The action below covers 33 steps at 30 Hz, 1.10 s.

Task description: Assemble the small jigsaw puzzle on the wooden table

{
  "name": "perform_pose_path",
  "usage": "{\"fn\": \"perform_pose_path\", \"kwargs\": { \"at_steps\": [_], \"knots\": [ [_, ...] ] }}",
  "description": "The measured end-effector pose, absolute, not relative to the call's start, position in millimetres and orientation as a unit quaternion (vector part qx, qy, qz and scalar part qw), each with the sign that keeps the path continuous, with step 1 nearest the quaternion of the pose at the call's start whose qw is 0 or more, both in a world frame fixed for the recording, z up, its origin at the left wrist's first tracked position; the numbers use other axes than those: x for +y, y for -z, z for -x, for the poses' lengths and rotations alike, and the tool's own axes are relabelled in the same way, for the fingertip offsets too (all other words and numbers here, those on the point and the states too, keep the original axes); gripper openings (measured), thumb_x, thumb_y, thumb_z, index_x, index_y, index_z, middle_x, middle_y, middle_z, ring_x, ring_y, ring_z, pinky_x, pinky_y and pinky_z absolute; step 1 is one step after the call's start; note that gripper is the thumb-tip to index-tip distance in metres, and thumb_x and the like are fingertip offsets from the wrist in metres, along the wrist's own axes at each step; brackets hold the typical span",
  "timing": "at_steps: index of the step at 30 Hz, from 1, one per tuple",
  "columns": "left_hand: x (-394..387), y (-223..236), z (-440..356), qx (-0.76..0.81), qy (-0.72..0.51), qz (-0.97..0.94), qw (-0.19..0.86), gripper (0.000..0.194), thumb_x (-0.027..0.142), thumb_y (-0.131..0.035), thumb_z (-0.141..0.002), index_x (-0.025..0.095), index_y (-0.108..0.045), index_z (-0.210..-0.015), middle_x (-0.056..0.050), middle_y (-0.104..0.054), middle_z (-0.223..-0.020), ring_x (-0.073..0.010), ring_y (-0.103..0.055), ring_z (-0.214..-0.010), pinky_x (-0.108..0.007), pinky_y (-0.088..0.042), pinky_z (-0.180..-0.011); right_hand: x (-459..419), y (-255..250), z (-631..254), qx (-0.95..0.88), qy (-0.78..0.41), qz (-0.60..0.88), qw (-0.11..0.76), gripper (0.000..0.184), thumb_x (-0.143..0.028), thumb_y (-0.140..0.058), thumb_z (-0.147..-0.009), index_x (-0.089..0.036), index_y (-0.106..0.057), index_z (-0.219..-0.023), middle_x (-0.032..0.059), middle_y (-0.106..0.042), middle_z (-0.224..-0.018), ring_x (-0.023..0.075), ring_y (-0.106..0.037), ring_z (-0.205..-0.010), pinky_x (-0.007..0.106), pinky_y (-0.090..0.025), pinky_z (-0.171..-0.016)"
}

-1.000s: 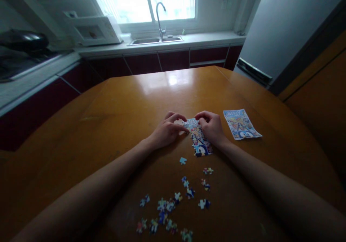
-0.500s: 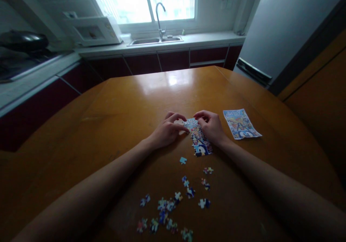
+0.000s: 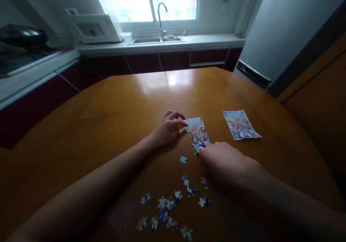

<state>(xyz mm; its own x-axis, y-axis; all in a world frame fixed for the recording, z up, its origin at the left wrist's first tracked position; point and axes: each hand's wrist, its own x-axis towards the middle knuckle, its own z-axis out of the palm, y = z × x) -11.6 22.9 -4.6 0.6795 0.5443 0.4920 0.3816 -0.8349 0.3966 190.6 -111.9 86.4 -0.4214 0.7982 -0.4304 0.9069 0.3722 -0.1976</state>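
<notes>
A partly assembled jigsaw puzzle (image 3: 198, 129) lies flat on the wooden table, with a jagged left edge. At its upper left edge rests my left hand (image 3: 170, 126), fingers apart, the fingertips touching the puzzle. My right hand (image 3: 225, 161) is over the puzzle's lower right corner and covers part of it. Its fingers point left and are mostly hidden under the hand. One light blue puzzle piece (image 3: 183, 159) sits alone just below the puzzle. Nearer to me, several loose puzzle pieces (image 3: 163, 215) are scattered, some of them overlapping.
A printed picture sheet (image 3: 240, 124) with matching artwork lies to the right on the wooden table (image 3: 129, 101). Beyond the table are a counter with a sink (image 3: 147, 40), a microwave (image 3: 94, 29) and a stove with a dark pan (image 3: 23, 36). A fridge (image 3: 292, 26) stands at right.
My right hand has moved from the puzzle's upper right edge down toward me to its lower right corner. My left hand stays at the left edge, its fingers shifted slightly.
</notes>
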Motion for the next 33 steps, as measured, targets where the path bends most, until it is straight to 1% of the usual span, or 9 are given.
{"fn": "perform_pose_path", "kwargs": {
  "at_steps": [6, 10, 14, 17, 20, 22, 24, 27, 33],
  "knots": [
    [23, 5, 12, 0.256, -0.308, -0.907, 0.132, 0.039, -0.001, -0.053, -0.081, 0.026, -0.075, -0.099, -0.004, -0.065, -0.109, -0.0216, -0.051, -0.105, -0.039, -0.047, -0.091, -111, -88, -183, 0.831, 0.219, -0.491, 0.147, 0.019, -0.005, -0.059, -0.079, -0.013, -0.075, -0.086, 0.0162, -0.077, -0.094, 0.0308, -0.074, -0.086, 0.033, -0.052, -0.067],
    [22, 5, 12, 0.257, -0.305, -0.907, 0.132, 0.040, -0.001, -0.053, -0.081, 0.026, -0.075, -0.099, -0.004, -0.065, -0.110, -0.0218, -0.051, -0.105, -0.040, -0.047, -0.092, -112, -88, -184, 0.843, 0.219, -0.470, 0.144, 0.020, -0.004, -0.057, -0.079, -0.013, -0.075, -0.083, 0.0154, -0.077, -0.094, 0.0282, -0.073, -0.084, 0.032, -0.051, -0.066],
    [22, 3, 12, 0.256, -0.303, -0.908, 0.134, 0.038, 0.001, -0.053, -0.082, 0.027, -0.075, -0.099, -0.004, -0.065, -0.109, -0.0220, -0.051, -0.105, -0.041, -0.047, -0.092, -111, -80, -189, 0.853, 0.219, -0.460, 0.115, 0.017, -0.004, -0.060, -0.074, -0.015, -0.074, -0.077, 0.0138, -0.076, -0.083, 0.0228, -0.070, -0.071, 0.029, -0.045, -0.058],
    [21, 3, 12, 0.255, -0.305, -0.908, 0.135, 0.037, 0.002, -0.054, -0.083, 0.027, -0.075, -0.099, -0.004, -0.066, -0.109, -0.0221, -0.051, -0.104, -0.041, -0.047, -0.091, -104, -73, -198, 0.854, 0.264, -0.441, 0.079, 0.013, -0.007, -0.064, -0.070, -0.017, -0.071, -0.069, 0.0082, -0.072, -0.071, 0.0170, -0.061, -0.058, 0.026, -0.037, -0.050],
    [21, 1, 11, 0.247, -0.318, -0.904, 0.142, 0.031, 0.007, -0.056, -0.086, 0.027, -0.075, -0.099, -0.005, -0.067, -0.106, -0.0217, -0.052, -0.102, -0.040, -0.048, -0.089, -85, -67, -211, 0.843, 0.371, -0.390, 0.021, 0.016, -0.006, -0.064, -0.070, -0.019, -0.072, -0.072, 0.0005, -0.068, -0.065, 0.0120, -0.056, -0.053, 0.023, -0.036, -0.049],
    [20, 0, 10, 0.237, -0.336, -0.900, 0.147, 0.025, 0.011, -0.057, -0.090, 0.026, -0.075, -0.098, -0.004, -0.069, -0.102, -0.0207, -0.053, -0.099, -0.039, -0.048, -0.088, -67, -60, -219, 0.823, 0.414, -0.385, -0.054, 0.019, -0.005, -0.062, -0.073, -0.019, -0.073, -0.077, 0.0004, -0.070, -0.071, 0.0119, -0.058, -0.060, 0.023, -0.041, -0.055],
    [20, -1, 10, 0.226, -0.346, -0.899, 0.148, 0.018, 0.017, -0.058, -0.092, 0.025, -0.074, -0.097, -0.004, -0.071, -0.100, -0.0195, -0.055, -0.097, -0.037, -0.048, -0.088, -49, -48, -224, 0.792, 0.435, -0.400, -0.155, 0.012, -0.014, -0.063, -0.081, -0.018, -0.074, -0.081, 0.0014, -0.070, -0.073, 0.0126, -0.059, -0.064, 0.024, -0.044, -0.059],
    [19, -2, 11, 0.212, -0.339, -0.906, 0.140, 0.010, 0.025, -0.064, -0.092, 0.024, -0.072, -0.097, -0.003, -0.073, -0.098, -0.0184, -0.057, -0.093, -0.036, -0.048, -0.086, -30, -27, -227, 0.750, 0.410, -0.446, -0.267, 0.010, -0.019, -0.065, -0.083, -0.017, -0.075, -0.084, 0.0025, -0.070, -0.075, 0.0130, -0.059, -0.067, 0.026, -0.046, -0.062],
    [18, -4, 12, 0.193, -0.301, -0.925, 0.130, 0.013, 0.033, -0.070, -0.090, 0.023, -0.073, -0.095, -0.003, -0.075, -0.102, -0.0185, -0.058, -0.094, -0.033, -0.049, -0.085, -20, -2, -223, 0.738, 0.360, -0.461, -0.336, 0.013, -0.017, -0.064, -0.082, -0.014, -0.076, -0.086, 0.0025, -0.070, -0.073, 0.0128, -0.058, -0.065, 0.026, -0.045, -0.063]
  ]
}}
